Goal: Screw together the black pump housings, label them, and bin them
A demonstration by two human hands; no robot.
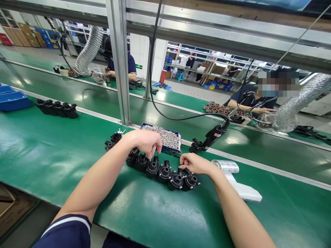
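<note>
A row of black plastic pump housings (164, 172) stands on the green bench, with round necks facing up and small silvery screws around several rims. My left hand (147, 141) is over the left part of the row, beside the box of screws (168, 137). Its fingers point down, pinched close to one housing (142, 160); what they hold is too small to make out. Behind the right end of the row, my right hand (195, 163) is closed, fingertips curled close to the neck of a housing (177, 179). Whatever it may hold is hidden.
A black electric screwdriver (214, 137) on a cable leans at a black housing (196, 145) behind my right hand. A label roll (227, 166) lies to the right. More housings (57, 108) and a blue bin (14, 98) stand left. Co-workers sit across the line.
</note>
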